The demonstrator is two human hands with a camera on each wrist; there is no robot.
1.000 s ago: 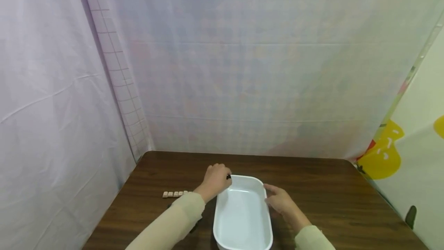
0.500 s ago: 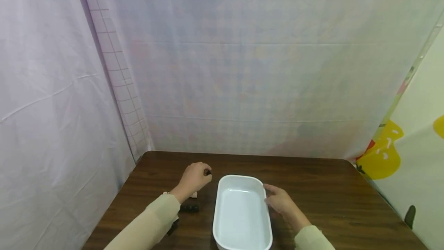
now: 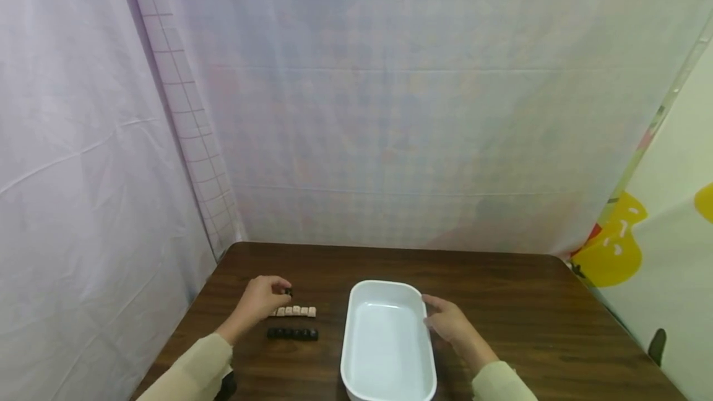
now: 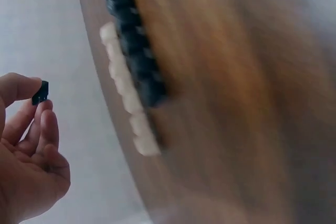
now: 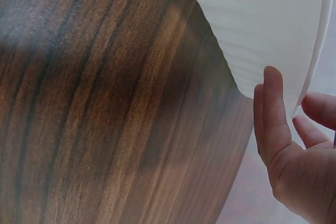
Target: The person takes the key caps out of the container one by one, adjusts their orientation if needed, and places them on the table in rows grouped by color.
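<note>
My left hand [image 3: 262, 299] pinches a small black keycap [image 4: 42, 92] between thumb and fingertip, above the table just behind two short rows. One row is of white keycaps [image 3: 296, 311], its left end partly hidden by the hand. Nearer me lies a parallel row of black keycaps [image 3: 292, 333]. A deep white rectangular tray [image 3: 346, 351] with rounded corners stands to the right of both rows. At the tray's right side, near its far corner, my right hand [image 3: 452, 327] touches the rim and outer wall with fairly straight fingers [image 5: 273, 103].
Everything stands on a dark brown wood-grain table [image 3: 501, 302]. A pale curtain [image 3: 390, 141] hangs behind its far edge, and a white curtain [image 3: 100, 203] hangs at the left. On the right is a white sheet with yellow shapes [image 3: 618, 246].
My left hand has moved left from the tray's far left corner to behind the rows, carrying the black keycap and uncovering the black row. The right hand stays at the tray.
</note>
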